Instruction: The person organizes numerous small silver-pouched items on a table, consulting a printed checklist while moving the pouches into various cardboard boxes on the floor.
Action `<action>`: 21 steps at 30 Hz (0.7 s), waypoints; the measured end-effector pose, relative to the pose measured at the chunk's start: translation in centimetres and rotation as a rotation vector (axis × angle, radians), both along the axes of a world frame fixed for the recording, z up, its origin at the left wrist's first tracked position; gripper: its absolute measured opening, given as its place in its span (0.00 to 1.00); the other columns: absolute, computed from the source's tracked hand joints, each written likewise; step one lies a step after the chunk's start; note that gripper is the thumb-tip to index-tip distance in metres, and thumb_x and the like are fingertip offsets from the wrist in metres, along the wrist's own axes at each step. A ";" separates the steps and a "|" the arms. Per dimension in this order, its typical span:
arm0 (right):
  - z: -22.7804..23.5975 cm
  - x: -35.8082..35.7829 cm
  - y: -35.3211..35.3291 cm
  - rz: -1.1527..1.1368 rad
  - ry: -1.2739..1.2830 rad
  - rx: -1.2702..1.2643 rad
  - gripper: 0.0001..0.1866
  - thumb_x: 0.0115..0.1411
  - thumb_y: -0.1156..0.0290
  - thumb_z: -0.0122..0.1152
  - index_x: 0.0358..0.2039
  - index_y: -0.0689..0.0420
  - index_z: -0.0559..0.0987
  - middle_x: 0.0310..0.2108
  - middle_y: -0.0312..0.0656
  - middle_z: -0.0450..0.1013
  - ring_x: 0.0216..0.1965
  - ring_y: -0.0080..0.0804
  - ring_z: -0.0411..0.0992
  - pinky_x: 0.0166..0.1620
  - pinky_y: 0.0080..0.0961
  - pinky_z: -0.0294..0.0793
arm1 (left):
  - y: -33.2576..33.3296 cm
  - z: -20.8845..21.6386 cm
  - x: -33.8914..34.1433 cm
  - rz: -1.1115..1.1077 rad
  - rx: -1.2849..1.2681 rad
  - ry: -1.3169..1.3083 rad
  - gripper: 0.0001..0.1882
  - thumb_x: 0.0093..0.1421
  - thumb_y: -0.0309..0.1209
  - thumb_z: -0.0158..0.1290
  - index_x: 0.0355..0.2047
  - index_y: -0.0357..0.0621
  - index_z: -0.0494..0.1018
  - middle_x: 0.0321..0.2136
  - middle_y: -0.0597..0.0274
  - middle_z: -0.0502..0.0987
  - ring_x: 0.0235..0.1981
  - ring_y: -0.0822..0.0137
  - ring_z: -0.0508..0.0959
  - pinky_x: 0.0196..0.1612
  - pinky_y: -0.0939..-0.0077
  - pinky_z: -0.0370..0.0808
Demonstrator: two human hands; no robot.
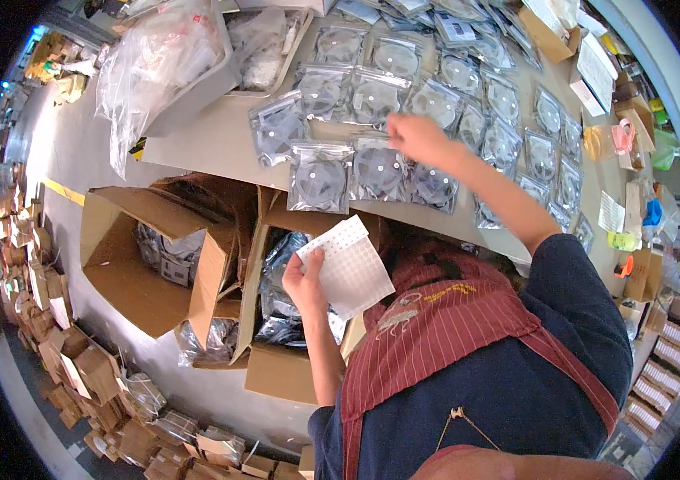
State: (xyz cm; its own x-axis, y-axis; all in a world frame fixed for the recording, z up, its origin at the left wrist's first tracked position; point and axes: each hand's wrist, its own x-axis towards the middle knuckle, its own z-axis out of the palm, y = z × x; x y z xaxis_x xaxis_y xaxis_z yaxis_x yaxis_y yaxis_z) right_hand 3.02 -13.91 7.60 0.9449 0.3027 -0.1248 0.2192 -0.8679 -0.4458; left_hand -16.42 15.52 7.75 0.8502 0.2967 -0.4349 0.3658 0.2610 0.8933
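My left hand [306,282] grips a white sheet of small round stickers [348,268] by its left edge, thumb on top, in front of the table's near edge. Over the bags, my right hand [420,138] is closed with its fingertips pressed together. Whether anything sits between those fingertips is too small to tell. Just below it lies a clear zip bag [378,172] with a grey round part inside. Beside that one are another zip bag [319,180] and a bag [434,186] partly behind my right forearm. Several similar bags show a small white dot in the middle.
Grey bins [196,100] with clear plastic bags stand at the table's far left. More bags are piled at the far edge. Below the near edge are open cardboard boxes [136,280] holding bagged parts. Small cartons [592,76] line the right side of the table.
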 end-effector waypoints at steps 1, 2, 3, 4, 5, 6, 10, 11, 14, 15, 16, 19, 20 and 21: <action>-0.6 1.8 -0.9 -0.015 -0.041 0.139 0.08 0.55 0.73 0.63 0.33 0.58 0.74 0.30 0.45 0.76 0.32 0.46 0.76 0.36 0.39 0.75 | -0.1 -0.1 -0.1 0.004 -0.004 0.004 0.10 0.62 0.27 0.60 0.40 0.32 0.78 0.34 0.61 0.82 0.31 0.76 0.78 0.36 0.82 0.74; -1.4 3.7 -1.6 -0.024 -0.079 0.279 0.07 0.54 0.74 0.63 0.33 0.57 0.74 0.30 0.45 0.76 0.32 0.44 0.76 0.37 0.37 0.76 | -0.2 -0.2 -0.3 -0.006 0.007 0.008 0.11 0.62 0.27 0.59 0.40 0.32 0.78 0.34 0.62 0.82 0.31 0.76 0.77 0.36 0.82 0.73; -2.1 5.6 -2.2 -0.036 -0.090 0.328 0.07 0.54 0.76 0.62 0.33 0.57 0.74 0.30 0.45 0.76 0.32 0.44 0.76 0.37 0.37 0.76 | -0.2 -0.4 -0.3 -0.023 0.020 0.015 0.11 0.62 0.28 0.59 0.40 0.32 0.78 0.34 0.62 0.82 0.31 0.77 0.77 0.36 0.82 0.73; -3.0 7.4 -2.5 -0.047 -0.101 0.378 0.07 0.53 0.78 0.61 0.34 0.57 0.74 0.31 0.44 0.76 0.33 0.43 0.76 0.37 0.36 0.76 | -0.2 -0.5 -0.3 -0.039 0.035 0.021 0.11 0.62 0.29 0.59 0.40 0.31 0.78 0.33 0.62 0.82 0.31 0.77 0.76 0.36 0.82 0.73; -3.7 8.5 -2.5 -0.055 -0.114 0.430 0.08 0.53 0.80 0.60 0.34 0.57 0.74 0.32 0.44 0.76 0.34 0.42 0.76 0.38 0.36 0.76 | -0.3 -0.6 -0.3 -0.053 0.051 0.025 0.12 0.63 0.29 0.59 0.40 0.31 0.78 0.33 0.63 0.81 0.31 0.77 0.76 0.36 0.83 0.73; -4.5 8.9 -2.6 -0.042 -0.138 0.318 0.11 0.52 0.79 0.61 0.37 0.57 0.74 0.34 0.46 0.75 0.38 0.44 0.76 0.40 0.37 0.76 | -0.7 -0.3 -0.3 -0.072 0.079 0.038 0.12 0.63 0.30 0.59 0.41 0.31 0.78 0.32 0.64 0.81 0.31 0.78 0.75 0.37 0.82 0.72; -3.9 8.8 -0.6 0.096 -0.280 -0.090 0.19 0.50 0.78 0.63 0.44 0.59 0.72 0.44 0.52 0.73 0.48 0.51 0.73 0.48 0.42 0.75 | -1.9 -0.6 -0.5 -0.160 0.180 0.000 0.11 0.64 0.28 0.56 0.43 0.32 0.77 0.35 0.62 0.81 0.36 0.76 0.75 0.42 0.79 0.73; -3.0 8.2 -0.3 0.137 -0.324 -0.187 0.20 0.50 0.78 0.64 0.44 0.60 0.72 0.46 0.53 0.72 0.49 0.52 0.72 0.49 0.42 0.75 | -2.5 0.3 -0.3 -0.138 0.199 -0.017 0.12 0.64 0.27 0.56 0.44 0.32 0.77 0.35 0.62 0.81 0.36 0.76 0.76 0.42 0.79 0.73; -1.9 8.6 -1.3 -0.044 -0.352 -0.233 0.21 0.50 0.75 0.67 0.44 0.61 0.72 0.47 0.52 0.71 0.50 0.52 0.71 0.50 0.42 0.75 | -3.9 2.1 0.4 -0.092 0.235 -0.051 0.13 0.64 0.27 0.56 0.46 0.33 0.75 0.37 0.60 0.80 0.36 0.74 0.77 0.43 0.79 0.73; -1.3 8.8 -1.9 -0.096 -0.408 -0.204 0.21 0.50 0.75 0.67 0.44 0.61 0.71 0.46 0.52 0.71 0.50 0.52 0.71 0.50 0.42 0.76 | -4.0 2.1 0.3 -0.082 0.225 -0.042 0.12 0.64 0.28 0.56 0.45 0.33 0.75 0.36 0.60 0.80 0.36 0.74 0.76 0.42 0.79 0.73; -0.5 8.1 -2.2 -0.105 -0.435 -0.144 0.20 0.52 0.72 0.68 0.44 0.59 0.72 0.45 0.50 0.72 0.48 0.49 0.72 0.48 0.40 0.75 | -4.1 2.1 0.3 -0.072 0.218 -0.034 0.12 0.64 0.28 0.56 0.45 0.33 0.75 0.36 0.60 0.81 0.35 0.74 0.76 0.42 0.78 0.73; 1.6 4.2 -1.0 -0.034 -0.068 0.275 0.15 0.56 0.69 0.67 0.42 0.57 0.74 0.43 0.46 0.71 0.46 0.45 0.72 0.46 0.37 0.74 | -4.7 2.6 0.9 -0.057 0.261 -0.046 0.10 0.64 0.29 0.57 0.40 0.33 0.74 0.31 0.60 0.79 0.31 0.75 0.74 0.37 0.78 0.73; 3.0 1.9 0.2 0.086 -0.023 0.337 0.14 0.56 0.68 0.67 0.41 0.57 0.74 0.41 0.44 0.71 0.46 0.42 0.72 0.46 0.35 0.74 | -5.0 2.7 0.9 -0.051 0.289 -0.054 0.10 0.64 0.30 0.57 0.39 0.33 0.74 0.29 0.60 0.79 0.30 0.76 0.73 0.35 0.77 0.72; 4.3 -0.6 1.6 0.198 0.018 0.399 0.13 0.57 0.68 0.66 0.39 0.56 0.74 0.40 0.43 0.71 0.45 0.40 0.72 0.45 0.34 0.74 | -5.1 2.5 1.0 -0.066 0.332 -0.053 0.10 0.64 0.30 0.57 0.37 0.34 0.73 0.26 0.60 0.77 0.28 0.76 0.71 0.33 0.77 0.71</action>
